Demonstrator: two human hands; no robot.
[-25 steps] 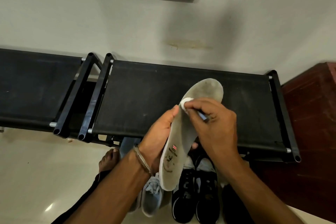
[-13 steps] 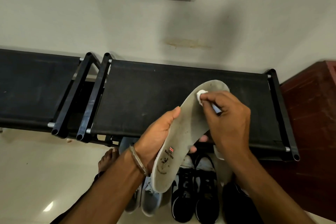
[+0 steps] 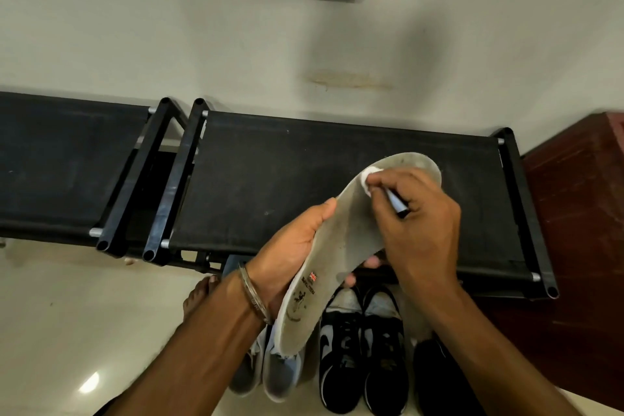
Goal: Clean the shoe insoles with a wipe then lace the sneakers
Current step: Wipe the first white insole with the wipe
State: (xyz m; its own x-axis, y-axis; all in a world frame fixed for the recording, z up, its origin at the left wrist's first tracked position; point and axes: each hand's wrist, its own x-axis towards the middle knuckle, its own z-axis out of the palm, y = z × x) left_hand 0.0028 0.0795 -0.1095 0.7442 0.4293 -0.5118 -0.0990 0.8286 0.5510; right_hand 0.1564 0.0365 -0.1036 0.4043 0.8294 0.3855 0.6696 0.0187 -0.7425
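Black sneakers sit under both hands: left grips the insole, right pinches a wipe.

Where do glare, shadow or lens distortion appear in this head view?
Head view: a bright glare spot on the glossy pale floor; a soft grey shadow on the white wall; the black fabric bench edges bow from wide-angle distortion; the grey insole looks sharp.

two black benches against a pale wall, glossy floor.
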